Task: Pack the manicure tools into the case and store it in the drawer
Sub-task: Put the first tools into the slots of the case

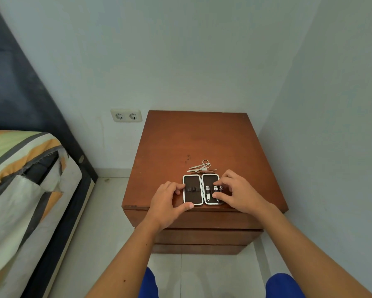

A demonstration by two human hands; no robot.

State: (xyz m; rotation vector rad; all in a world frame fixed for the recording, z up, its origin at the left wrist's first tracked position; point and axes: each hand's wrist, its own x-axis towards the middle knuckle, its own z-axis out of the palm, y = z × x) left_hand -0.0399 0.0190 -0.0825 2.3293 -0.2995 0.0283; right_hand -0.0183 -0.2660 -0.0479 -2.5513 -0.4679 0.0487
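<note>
Fingers (220, 182) of right hand (236, 193) pinch a tool in the open case (192, 190); left hand (166, 201) fingers spread, bracing its left edge. Scissors (202, 166) lie on worktop (193, 136) just beyond the fingertips.

We see a reddish-brown wooden nightstand (193, 136) against pale blue-grey walls (180, 50). The open case (192, 197) shows a dark brown lining with a white edge. The loose tools (201, 167) are silver. The bedding (19, 160) carries orange, green and grey stripes; the trousers (281, 284) are bright blue.

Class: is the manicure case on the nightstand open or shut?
Open: the manicure case lies flat, both dark inner halves facing up, tools in the right half.
</note>
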